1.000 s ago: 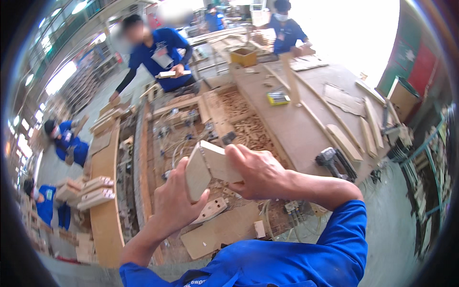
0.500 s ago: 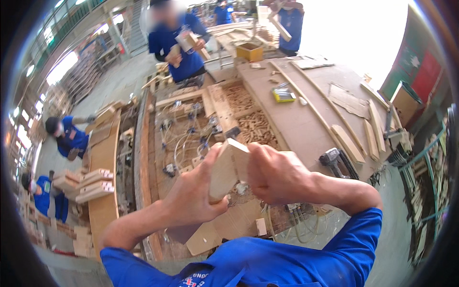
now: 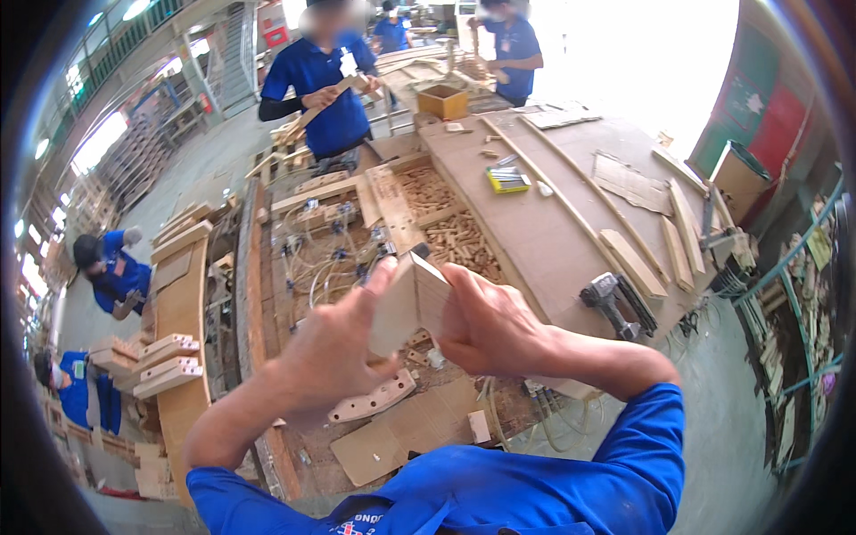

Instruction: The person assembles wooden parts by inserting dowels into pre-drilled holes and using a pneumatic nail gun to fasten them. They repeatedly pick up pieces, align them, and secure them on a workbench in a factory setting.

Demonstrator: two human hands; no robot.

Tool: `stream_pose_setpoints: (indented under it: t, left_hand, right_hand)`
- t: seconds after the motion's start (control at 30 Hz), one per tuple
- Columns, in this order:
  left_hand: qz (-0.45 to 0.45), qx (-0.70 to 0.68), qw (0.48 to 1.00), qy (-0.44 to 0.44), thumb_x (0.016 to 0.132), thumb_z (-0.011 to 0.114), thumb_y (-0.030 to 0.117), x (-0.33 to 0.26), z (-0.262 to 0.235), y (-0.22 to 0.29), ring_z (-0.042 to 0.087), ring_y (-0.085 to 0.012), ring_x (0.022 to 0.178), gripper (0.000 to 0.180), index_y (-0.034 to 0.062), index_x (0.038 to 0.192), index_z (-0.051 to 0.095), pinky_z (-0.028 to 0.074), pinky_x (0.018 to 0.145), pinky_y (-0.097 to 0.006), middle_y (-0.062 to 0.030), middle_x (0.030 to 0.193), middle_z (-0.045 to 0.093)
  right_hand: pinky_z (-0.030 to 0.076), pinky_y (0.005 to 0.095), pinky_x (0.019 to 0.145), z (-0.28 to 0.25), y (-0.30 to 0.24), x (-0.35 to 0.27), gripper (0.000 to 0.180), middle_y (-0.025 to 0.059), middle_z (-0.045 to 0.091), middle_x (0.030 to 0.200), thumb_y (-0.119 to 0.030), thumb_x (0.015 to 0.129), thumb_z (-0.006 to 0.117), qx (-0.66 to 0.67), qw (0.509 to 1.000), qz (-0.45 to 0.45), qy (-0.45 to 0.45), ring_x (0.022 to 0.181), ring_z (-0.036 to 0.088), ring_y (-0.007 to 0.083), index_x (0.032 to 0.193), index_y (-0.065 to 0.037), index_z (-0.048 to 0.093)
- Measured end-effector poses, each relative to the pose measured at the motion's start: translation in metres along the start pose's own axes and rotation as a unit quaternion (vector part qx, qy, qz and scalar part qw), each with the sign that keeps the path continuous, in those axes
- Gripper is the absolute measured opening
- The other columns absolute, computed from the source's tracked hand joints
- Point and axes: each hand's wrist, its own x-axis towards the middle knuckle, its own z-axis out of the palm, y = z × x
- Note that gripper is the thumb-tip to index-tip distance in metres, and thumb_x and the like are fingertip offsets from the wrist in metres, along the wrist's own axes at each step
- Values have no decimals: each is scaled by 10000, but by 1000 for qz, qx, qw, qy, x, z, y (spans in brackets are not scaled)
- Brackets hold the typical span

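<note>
Between my hands, above the bench, is a pale wooden block (image 3: 394,310) with an angled top end. My left hand (image 3: 334,343) is closed on its left side, thumb and fingers apart along the broad face. Against the right edge, my right hand (image 3: 490,323) has its fingers curled round the wood. Beneath my left hand lies a curved wooden piece (image 3: 374,399) with a row of holes. A flat brown sheet (image 3: 406,432) and a small wooden offcut (image 3: 479,426) lie nearer to me.
Loose clear hoses (image 3: 325,272) run over the bench. Beyond is a compartment of wooden dowels (image 3: 459,239). A nail gun (image 3: 617,303), wooden strips (image 3: 553,183) and a yellow box (image 3: 508,180) lie on the right-hand table. Blocks with holes (image 3: 167,366) are stacked left. Several co-workers stand around.
My view has shifted, and the block in my hands is turned so that its right side shows more. The curved piece with holes has come into sight below my left hand.
</note>
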Motion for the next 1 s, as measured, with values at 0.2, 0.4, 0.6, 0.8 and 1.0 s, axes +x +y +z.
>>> stream_pose_setpoints:
  t: [0.2, 0.4, 0.6, 0.8, 1.0]
  left_hand:
    - [80, 346, 889, 287, 843, 832, 354, 14, -4, -25, 575, -405, 1321, 819, 57, 1539, 521, 472, 1077, -523, -234, 1329, 608]
    - [-93, 60, 987, 113, 877, 835, 370, -73, 120, -49, 640, -404, 1201, 756, 65, 1499, 535, 519, 1003, -541, -206, 1241, 644]
    - [-181, 63, 977, 90, 817, 845, 311, -146, 202, -103, 739, -391, 901, 711, 126, 1442, 562, 607, 739, -511, -140, 1101, 689]
    - [-186, 35, 982, -10, 789, 847, 302, -171, 197, -158, 746, -396, 887, 687, 160, 1409, 588, 629, 752, -498, -145, 1033, 710]
    - [-174, -1, 983, -55, 814, 826, 361, -152, 201, -215, 754, -389, 946, 647, 134, 1383, 616, 629, 792, -510, -169, 1076, 749]
  right_hand:
    - [573, 429, 883, 57, 35, 43, 659, 163, 648, 1070, -182, 810, 828, 165, 952, 85, 243, 957, 692, 300, 1351, -19, 488]
    - [549, 365, 885, 167, 71, 46, 501, 12, 653, 1108, -199, 887, 865, 559, 701, 261, 359, 1014, 645, 156, 1293, -73, 600]
    - [560, 381, 826, 235, 83, -11, 438, 22, 673, 1119, -362, 940, 842, 594, 645, 428, 218, 989, 662, 155, 1233, -111, 637]
    - [589, 319, 744, 216, 94, -97, 526, 86, 655, 1172, -312, 1054, 718, 539, 673, 506, 20, 933, 684, 163, 1445, -10, 538]
    - [586, 300, 755, 212, 102, -131, 471, 64, 683, 1095, -260, 1071, 693, 442, 753, 487, -19, 901, 669, 128, 1435, 8, 560]
